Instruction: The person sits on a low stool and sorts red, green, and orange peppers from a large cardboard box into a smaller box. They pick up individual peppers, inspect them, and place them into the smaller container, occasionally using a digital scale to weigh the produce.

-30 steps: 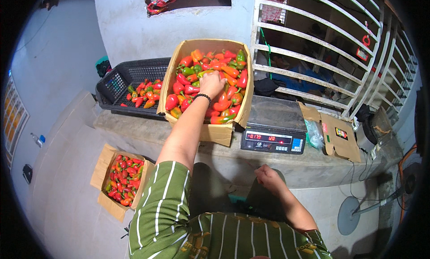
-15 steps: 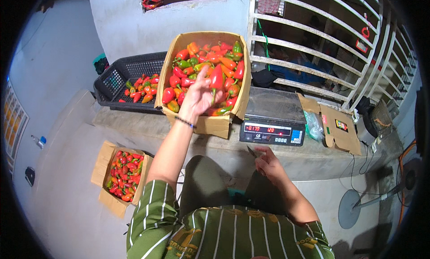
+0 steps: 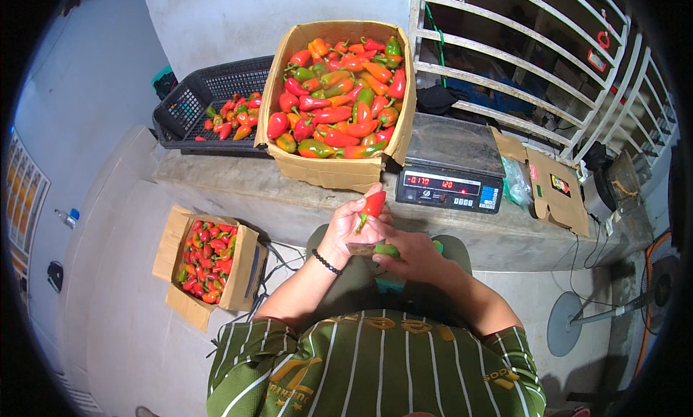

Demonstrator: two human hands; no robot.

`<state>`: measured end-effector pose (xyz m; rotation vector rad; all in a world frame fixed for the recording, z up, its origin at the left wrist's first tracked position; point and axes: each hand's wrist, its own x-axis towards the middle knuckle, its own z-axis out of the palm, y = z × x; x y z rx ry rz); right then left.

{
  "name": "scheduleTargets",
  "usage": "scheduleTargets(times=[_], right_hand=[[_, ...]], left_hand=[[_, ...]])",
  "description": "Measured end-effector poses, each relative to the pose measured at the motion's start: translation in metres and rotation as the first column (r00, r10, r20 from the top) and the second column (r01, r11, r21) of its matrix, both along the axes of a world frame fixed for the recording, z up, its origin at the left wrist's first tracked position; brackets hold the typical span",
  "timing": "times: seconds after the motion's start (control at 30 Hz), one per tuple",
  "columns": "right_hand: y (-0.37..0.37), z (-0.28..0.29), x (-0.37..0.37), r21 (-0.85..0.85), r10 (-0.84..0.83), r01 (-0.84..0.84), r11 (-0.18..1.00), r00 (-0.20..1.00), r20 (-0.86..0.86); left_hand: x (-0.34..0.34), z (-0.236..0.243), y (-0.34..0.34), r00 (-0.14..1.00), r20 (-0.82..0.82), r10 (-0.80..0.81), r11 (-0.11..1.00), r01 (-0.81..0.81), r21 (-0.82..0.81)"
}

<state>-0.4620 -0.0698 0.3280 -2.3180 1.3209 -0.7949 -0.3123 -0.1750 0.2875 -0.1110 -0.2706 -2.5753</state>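
My left hand [image 3: 345, 233] is closed around a red pepper [image 3: 373, 203], held upright in front of my chest with its tip pointing up. My right hand [image 3: 413, 257] sits just right of it, touching the left, and grips a small green-handled tool [image 3: 385, 250] that looks like a knife. Its tip lies under the pepper's stem end. A large cardboard box [image 3: 328, 173] heaped with red, orange and green peppers [image 3: 339, 107] stands on the concrete ledge [image 3: 238, 190] beyond my hands.
A digital scale [image 3: 451, 180] stands right of the big box. Behind it to the left is a black crate [image 3: 189, 99] with some peppers. A smaller cardboard box [image 3: 249, 269] of red peppers sits on the floor at my left. White railing [image 3: 520, 63] and a fan base [image 3: 574, 323] are on the right.
My left hand has drawn back from the big box with a red pepper and met my right hand in front of my chest. The view has tilted down slightly.
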Motion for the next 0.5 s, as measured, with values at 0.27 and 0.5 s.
scheduleTargets(times=[0.27,0.5], right_hand=[[-0.012,-0.015,-0.011,0.223,-0.092,-0.007,0.975,0.897,0.432],[-0.016,-0.001,-0.020,0.598,-0.442,-0.205,0.775,0.500,0.744]], left_hand=[[0.003,-0.016,0.016,0.958,0.210,0.194,0.967,-0.151,-0.204],[0.012,-0.017,0.039,0.717,0.350,0.603,0.573,-0.084,-0.815]])
